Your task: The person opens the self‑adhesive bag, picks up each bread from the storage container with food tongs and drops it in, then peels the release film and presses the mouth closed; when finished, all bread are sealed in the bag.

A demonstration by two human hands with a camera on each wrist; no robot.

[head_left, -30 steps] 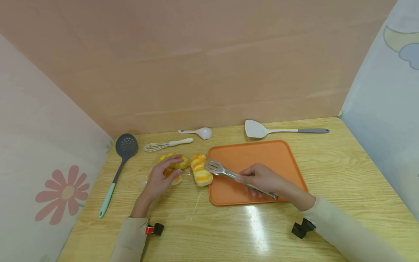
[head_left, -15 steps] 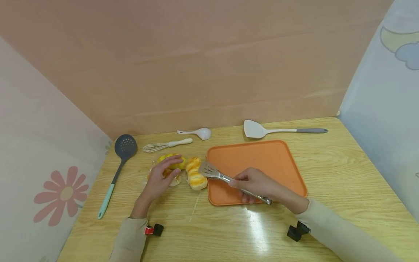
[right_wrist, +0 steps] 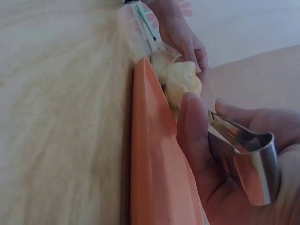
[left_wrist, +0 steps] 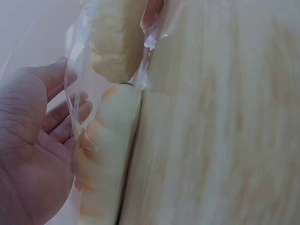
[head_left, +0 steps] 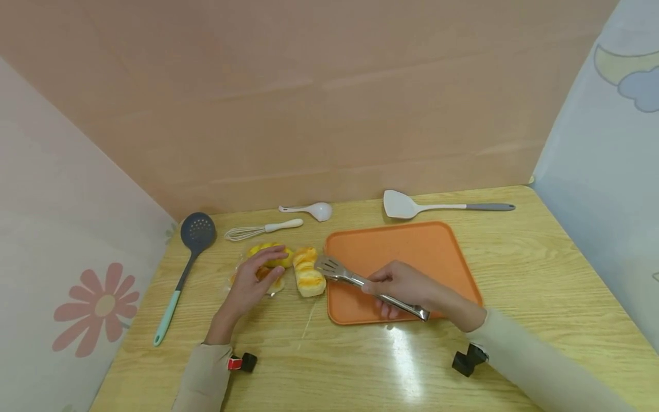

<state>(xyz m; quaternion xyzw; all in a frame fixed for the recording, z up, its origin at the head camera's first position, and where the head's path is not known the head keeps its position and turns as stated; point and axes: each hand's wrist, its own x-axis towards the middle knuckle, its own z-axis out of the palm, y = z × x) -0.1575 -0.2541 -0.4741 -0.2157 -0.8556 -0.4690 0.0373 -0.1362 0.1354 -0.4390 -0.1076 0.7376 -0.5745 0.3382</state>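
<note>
Between the right hand's (head_left: 407, 285) curled fingers and thumb sit the metal tongs (head_left: 368, 283) — gripped near their hinged end, with the slotted tips reaching left past the tray's left edge, touching or almost touching the striped bread roll (head_left: 308, 272). From the right wrist view the thumb lies along one arm of the tongs and the fingers wrap the other; how far apart the tips stand cannot be told. That hand hovers over the near-left part of the orange tray (head_left: 437, 252), which lies flat on the wooden table (head_left: 540, 274).

Just left of the tray, the striped roll lies on the table beside a clear plastic bag (head_left: 257, 274) with more bread (head_left: 270, 254) in or on it. The left hand (head_left: 252, 280) rests on that bag, fingers fairly straight and spread, its fingertips on the yellow bread at the bag's far end; the left wrist view shows the palm open against the wrinkled plastic with pale rolls behind it.

Farther out, along the far edge of the table, lie a dark slotted spoon with a mint handle (head_left: 185, 269) at the left, a white whisk (head_left: 262, 229), a white ladle (head_left: 309, 209) and — far right of these — a white spatula with a grey handle (head_left: 443, 206). Beige sleeves cover both forearms.
</note>
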